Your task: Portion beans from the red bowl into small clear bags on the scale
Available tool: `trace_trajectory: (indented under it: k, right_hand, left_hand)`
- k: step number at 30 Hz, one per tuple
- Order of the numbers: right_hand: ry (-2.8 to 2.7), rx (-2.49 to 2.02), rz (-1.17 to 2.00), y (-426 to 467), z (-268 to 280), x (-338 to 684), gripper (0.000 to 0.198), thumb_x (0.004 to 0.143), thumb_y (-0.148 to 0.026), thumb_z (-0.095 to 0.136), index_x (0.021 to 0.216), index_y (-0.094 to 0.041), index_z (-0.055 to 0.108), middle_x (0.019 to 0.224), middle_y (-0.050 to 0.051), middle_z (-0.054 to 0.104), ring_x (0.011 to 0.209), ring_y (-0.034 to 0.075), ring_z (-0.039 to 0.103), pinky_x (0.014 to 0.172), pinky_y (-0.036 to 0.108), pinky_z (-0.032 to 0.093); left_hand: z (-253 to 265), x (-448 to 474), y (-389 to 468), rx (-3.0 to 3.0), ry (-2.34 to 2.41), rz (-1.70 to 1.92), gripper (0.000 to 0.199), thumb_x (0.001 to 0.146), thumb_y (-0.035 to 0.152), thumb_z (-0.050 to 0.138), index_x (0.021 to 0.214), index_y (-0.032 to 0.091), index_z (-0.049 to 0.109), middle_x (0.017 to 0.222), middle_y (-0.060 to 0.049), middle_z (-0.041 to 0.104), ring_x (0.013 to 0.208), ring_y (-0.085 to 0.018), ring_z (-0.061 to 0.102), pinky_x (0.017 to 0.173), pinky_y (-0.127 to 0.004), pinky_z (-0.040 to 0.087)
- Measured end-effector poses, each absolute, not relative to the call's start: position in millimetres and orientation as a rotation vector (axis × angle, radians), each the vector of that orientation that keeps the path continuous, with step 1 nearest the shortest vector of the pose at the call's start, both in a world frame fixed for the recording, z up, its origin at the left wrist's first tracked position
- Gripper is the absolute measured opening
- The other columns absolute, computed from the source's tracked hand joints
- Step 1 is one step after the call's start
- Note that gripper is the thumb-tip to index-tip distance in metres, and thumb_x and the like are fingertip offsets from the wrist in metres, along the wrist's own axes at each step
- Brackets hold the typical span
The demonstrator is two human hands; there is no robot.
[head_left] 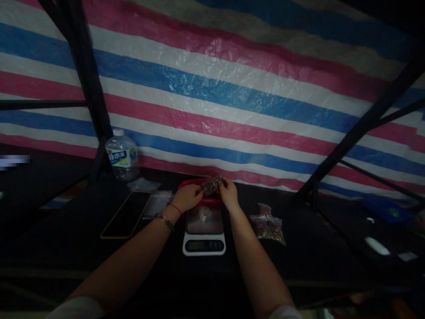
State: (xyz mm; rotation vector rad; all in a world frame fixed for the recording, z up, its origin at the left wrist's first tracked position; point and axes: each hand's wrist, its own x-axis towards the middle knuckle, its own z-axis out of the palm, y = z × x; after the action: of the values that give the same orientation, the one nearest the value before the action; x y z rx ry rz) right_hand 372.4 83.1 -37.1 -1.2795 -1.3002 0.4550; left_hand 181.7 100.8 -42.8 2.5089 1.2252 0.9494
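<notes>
My left hand (188, 197) and my right hand (229, 192) pinch the two ends of a small clear zip bag (211, 186) with reddish-brown contents. The bag is tilted, its right end higher, above a red tray (191, 182) that is partly hidden by my hands. In front of the tray sits a white kitchen scale (204, 253) with a dark display, its plate bare but for a pale reflection. Right of my right forearm lie several filled zip bags (267, 227) with brown, grain-like contents.
Left of the scale lie a phone (126, 215) with a dark screen and flat clear bags (158, 204). A large clear bottle (122, 155) stands behind them. Dark metal frame bars (86, 84) flank the striped plastic sheet (226, 93). A white object (376, 246) lies far right.
</notes>
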Motion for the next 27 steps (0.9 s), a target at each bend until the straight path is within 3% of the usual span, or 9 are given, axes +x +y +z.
trace_trajectory:
  k: [3,7,14,21,27]
  right_hand:
    - [-1.544,-1.367,0.112,83,-28,378,0.027,0.079,-0.018,0.052,0.101,-0.018,0.067,0.1,0.009,0.068,0.096,0.023,0.06,0.093,0.041,0.045]
    - [-1.638,-1.37,-0.061,79,-23,380,0.032,0.081,-0.017,0.051,0.11,-0.018,0.064,0.108,0.01,0.067,0.1,0.023,0.06,0.093,0.04,0.045]
    - [-1.789,-1.442,-0.149,75,-21,379,0.024,0.085,-0.016,0.049,0.096,-0.018,0.07,0.094,0.01,0.069,0.088,0.023,0.062,0.084,0.037,0.047]
    - [-1.849,-1.541,-0.172,81,-23,384,0.021,0.079,-0.013,0.057,0.093,-0.018,0.072,0.088,0.011,0.069,0.083,0.025,0.062,0.079,0.038,0.047]
    - [-1.796,-1.451,-0.219,82,-14,379,0.023,0.084,-0.012,0.05,0.09,-0.018,0.071,0.089,0.01,0.067,0.087,0.024,0.059,0.084,0.038,0.045]
  left_hand:
    - [-46,181,99,2.535,1.118,0.892,0.019,0.076,0.032,0.058,0.084,0.021,0.071,0.088,-0.008,0.071,0.082,-0.023,0.064,0.073,-0.03,0.045]
    - [-47,180,99,2.558,1.015,0.845,0.015,0.074,0.031,0.06,0.077,0.022,0.073,0.083,-0.008,0.072,0.081,-0.023,0.064,0.077,-0.031,0.046]
    - [-41,183,100,2.68,0.902,0.843,0.02,0.081,0.022,0.052,0.075,0.022,0.072,0.082,-0.007,0.071,0.083,-0.021,0.064,0.082,-0.031,0.044]
    - [-38,183,96,2.808,0.83,0.778,0.021,0.081,0.02,0.051,0.078,0.022,0.071,0.083,-0.006,0.071,0.082,-0.021,0.064,0.077,-0.031,0.044]
    - [-39,182,96,2.747,0.852,0.808,0.018,0.08,0.021,0.054,0.077,0.022,0.072,0.082,-0.006,0.071,0.081,-0.02,0.064,0.079,-0.03,0.044]
